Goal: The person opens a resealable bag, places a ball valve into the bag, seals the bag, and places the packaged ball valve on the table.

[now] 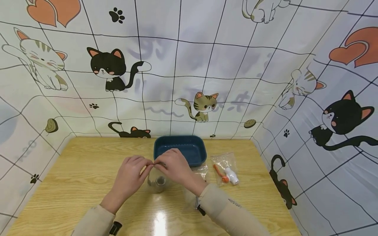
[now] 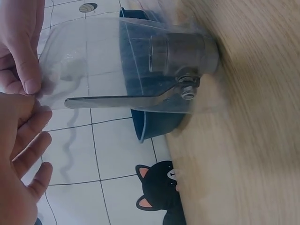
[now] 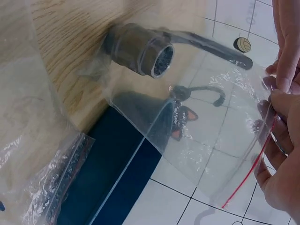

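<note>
A metal ball valve (image 2: pixel 183 54) with a long lever handle (image 2: pixel 117 101) sits inside a clear zip bag (image 3: pixel 201 154) with a red line along its top. In the head view, my left hand (image 1: pixel 130 175) and right hand (image 1: pixel 172 165) meet at the bag's top edge. Thumb and fingers of the left hand (image 2: pixel 23 145) pinch that edge at one spot. Right beside it, the right hand (image 3: pixel 286 154) pinches the edge too, its other fingers behind the film. The bag hangs down from both hands, the valve at its bottom, low over the wooden table (image 1: pixel 88 164).
Behind the hands stands a dark blue plastic basin (image 1: pixel 203 149). To its right lies a clear bag (image 1: pixel 224 159) holding an orange part (image 1: pixel 225 179) and a white fitting (image 1: pixel 232 176). Another clear bag (image 1: pixel 202 171) lies partly under the right forearm. Cat-printed sheeting (image 1: pixel 165 82) walls the table.
</note>
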`<act>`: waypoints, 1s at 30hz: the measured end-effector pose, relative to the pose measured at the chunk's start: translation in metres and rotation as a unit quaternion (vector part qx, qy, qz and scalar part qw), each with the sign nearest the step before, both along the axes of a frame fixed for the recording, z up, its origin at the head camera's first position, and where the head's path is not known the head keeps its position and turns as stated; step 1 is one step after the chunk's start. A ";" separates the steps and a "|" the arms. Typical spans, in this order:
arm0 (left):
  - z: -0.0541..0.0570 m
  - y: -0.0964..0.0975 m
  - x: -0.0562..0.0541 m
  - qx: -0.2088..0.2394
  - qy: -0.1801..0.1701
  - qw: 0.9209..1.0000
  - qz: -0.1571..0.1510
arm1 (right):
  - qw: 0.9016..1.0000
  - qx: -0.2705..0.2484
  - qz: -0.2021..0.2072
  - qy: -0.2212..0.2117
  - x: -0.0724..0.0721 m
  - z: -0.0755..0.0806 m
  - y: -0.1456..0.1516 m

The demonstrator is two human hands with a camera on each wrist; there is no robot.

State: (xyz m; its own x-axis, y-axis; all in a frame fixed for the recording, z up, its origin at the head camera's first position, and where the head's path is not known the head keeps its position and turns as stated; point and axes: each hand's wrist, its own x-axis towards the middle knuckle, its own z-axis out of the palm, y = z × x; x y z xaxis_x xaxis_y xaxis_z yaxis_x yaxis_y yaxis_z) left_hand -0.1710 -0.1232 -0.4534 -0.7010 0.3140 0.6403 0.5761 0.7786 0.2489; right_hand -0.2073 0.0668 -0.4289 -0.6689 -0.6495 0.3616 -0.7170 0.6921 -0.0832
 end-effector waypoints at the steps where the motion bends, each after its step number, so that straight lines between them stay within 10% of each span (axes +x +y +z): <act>1: -0.001 -0.001 0.000 0.011 -0.005 1.000 -0.001 | 1.000 0.001 -0.004 0.007 0.001 0.000 -0.001; 8: -0.008 -0.005 0.000 0.063 -0.030 0.998 0.003 | 0.999 -0.006 -0.012 0.030 0.003 -0.002 -0.007; 19: -0.012 -0.007 0.001 0.062 0.024 0.998 -0.003 | 0.999 -0.028 0.009 0.040 0.004 -0.002 -0.006; 30: -0.014 -0.008 0.001 0.076 -0.031 0.997 0.001 | 0.999 -0.037 -0.003 0.016 0.005 0.000 -0.009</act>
State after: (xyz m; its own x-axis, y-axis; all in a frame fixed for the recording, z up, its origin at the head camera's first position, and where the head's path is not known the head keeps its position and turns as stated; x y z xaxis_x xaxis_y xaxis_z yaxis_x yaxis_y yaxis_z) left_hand -0.1699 -0.1312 -0.4675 -0.7416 0.2154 0.6353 0.5539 0.7308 0.3988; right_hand -0.2019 0.0581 -0.4286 -0.6605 -0.6153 0.4303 -0.7153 0.6898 -0.1116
